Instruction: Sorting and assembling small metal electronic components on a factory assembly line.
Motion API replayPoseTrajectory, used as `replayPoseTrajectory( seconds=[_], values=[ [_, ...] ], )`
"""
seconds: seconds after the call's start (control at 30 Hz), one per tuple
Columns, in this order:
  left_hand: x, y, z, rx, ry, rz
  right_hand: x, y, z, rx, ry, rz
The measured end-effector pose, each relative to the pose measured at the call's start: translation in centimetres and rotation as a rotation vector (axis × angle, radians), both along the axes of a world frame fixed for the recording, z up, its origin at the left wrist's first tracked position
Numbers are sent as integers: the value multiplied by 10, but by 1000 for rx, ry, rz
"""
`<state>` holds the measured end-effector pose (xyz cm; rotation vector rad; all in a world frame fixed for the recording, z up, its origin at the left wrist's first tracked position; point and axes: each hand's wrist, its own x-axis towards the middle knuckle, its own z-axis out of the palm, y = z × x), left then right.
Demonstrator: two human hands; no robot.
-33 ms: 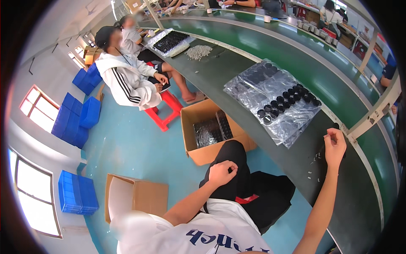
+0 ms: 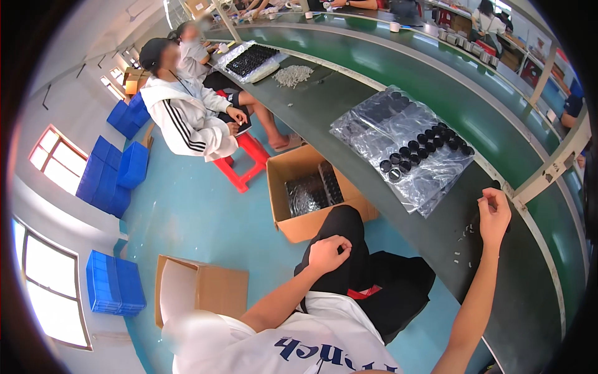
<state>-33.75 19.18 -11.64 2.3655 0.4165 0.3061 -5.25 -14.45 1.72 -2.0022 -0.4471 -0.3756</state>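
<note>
Slanting away rightward, rows of black caps (image 2: 430, 148) near right hand (image 2: 494, 215)

On the front of the person's white T-shirt (image 2: 330, 319) stands large dark blue lettering (image 2: 286, 346); on the pale post (image 2: 564, 153) are small dark marks (image 2: 551, 169), not readable.

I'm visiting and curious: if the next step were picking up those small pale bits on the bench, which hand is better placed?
Probably the right hand: it is over the bench, beside the small pale bits, while the left hand is over the black trouser leg.
</note>
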Motion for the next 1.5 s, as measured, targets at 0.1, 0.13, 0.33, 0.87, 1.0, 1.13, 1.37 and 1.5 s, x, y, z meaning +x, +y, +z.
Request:
replayPoseTrajectory(
  seconds=[0.1,0.13,0.33,0.87,1.0,1.13,1.37,1.5],
  values=[
    [4,0,8,20,91,50,3,-1,-3,17,18,15],
    [2,0,4,21,87,58,3,-2,-4,24,45,13],
    [-1,4,-4,20,0,4,4,-1,-6,16,42,21],
    [-4,6,-2,-19,19,38,10,-8,-14,-10,28,13],
    [0,4,-8,36,-101,20,10,-5,-11,-38,-17,50],
    [-4,10,-9,19,-4,61,9,-3,-12,-40,-4,24],
    [-3,5,-5,25,-40,29,13,-7,-19,137,-25,150],
    [-5,8,-3,-6,-1,43,13,-8,-21,146,-27,145]
  ],
)
